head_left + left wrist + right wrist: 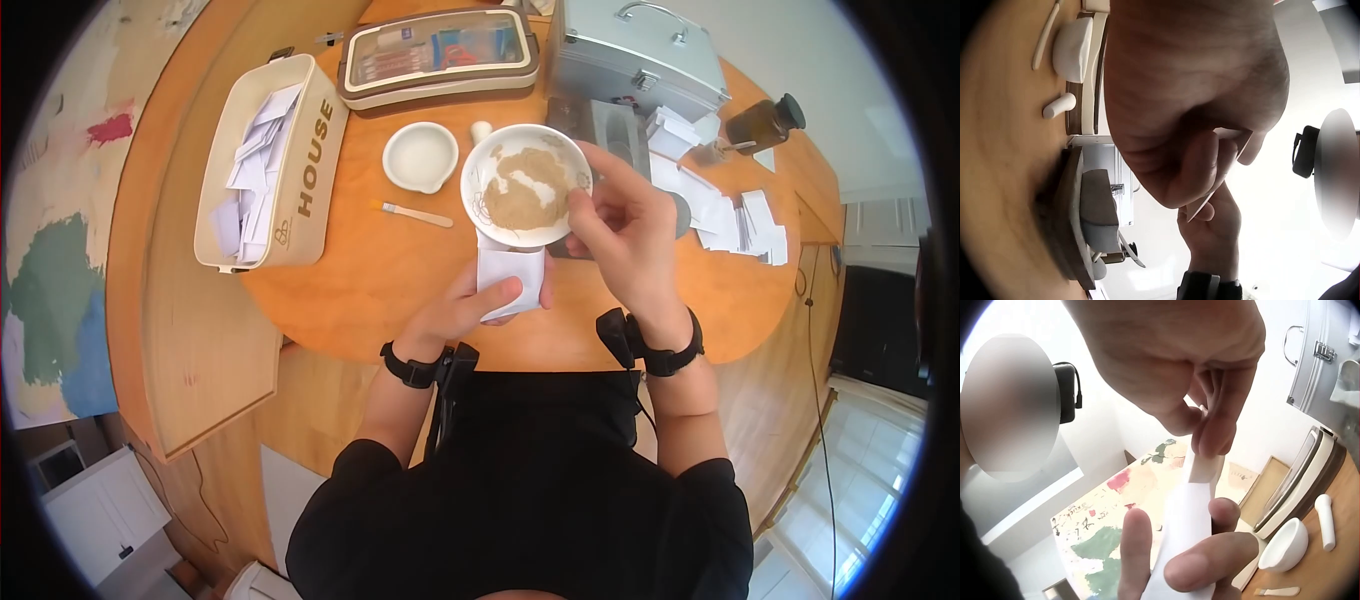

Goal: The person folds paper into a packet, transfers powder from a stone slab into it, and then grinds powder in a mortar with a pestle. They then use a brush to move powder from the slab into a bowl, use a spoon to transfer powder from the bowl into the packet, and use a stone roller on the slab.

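In the head view my right hand pinches the right rim of a white bowl, thumb at the edge and index finger behind it. Light brown powder is spread over the bowl's inside, with a bare white patch in the middle. Just below, my left hand holds a folded white paper packet, thumb pressed across its front. The bowl's near rim overlaps the packet's top. In the right wrist view the packet stands between the left fingers, close under the right fingertips. My left hand hides much of the left wrist view.
A white mortar, a pestle and a small brush lie ahead. A bin of papers stands left; a lidded box and silver case stand behind. Paper slips and a brown jar are right.
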`<state>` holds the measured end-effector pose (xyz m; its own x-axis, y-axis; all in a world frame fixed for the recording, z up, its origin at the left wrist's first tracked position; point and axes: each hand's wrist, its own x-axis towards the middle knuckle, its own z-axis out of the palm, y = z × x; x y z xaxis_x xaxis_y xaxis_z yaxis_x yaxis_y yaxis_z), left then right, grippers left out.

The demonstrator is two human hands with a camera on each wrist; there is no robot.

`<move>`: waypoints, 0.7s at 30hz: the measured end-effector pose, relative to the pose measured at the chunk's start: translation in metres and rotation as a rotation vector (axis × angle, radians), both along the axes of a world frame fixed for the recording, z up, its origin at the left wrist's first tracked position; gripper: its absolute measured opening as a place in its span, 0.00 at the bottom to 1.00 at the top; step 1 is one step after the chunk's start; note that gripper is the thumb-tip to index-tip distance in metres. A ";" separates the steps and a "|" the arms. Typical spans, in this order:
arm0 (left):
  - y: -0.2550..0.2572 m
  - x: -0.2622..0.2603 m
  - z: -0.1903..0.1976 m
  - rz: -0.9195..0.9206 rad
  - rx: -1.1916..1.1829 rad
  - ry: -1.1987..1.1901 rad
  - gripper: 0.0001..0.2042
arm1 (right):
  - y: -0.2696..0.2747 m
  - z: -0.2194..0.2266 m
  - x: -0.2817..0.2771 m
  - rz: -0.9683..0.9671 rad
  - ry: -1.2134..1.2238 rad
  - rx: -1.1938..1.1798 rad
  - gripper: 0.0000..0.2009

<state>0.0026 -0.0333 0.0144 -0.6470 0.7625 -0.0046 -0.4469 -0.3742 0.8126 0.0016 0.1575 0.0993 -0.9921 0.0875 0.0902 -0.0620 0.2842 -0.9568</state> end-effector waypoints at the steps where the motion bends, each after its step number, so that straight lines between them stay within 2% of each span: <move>1: 0.003 -0.001 0.002 -0.009 0.008 -0.011 0.21 | 0.002 0.001 0.000 -0.009 0.015 0.015 0.17; 14: 0.043 -0.011 0.008 -0.083 0.120 -0.102 0.21 | 0.025 -0.002 -0.004 -0.093 0.168 0.085 0.18; 21: 0.057 -0.020 0.019 -0.062 0.123 -0.045 0.22 | 0.032 0.001 -0.008 -0.123 0.257 0.080 0.18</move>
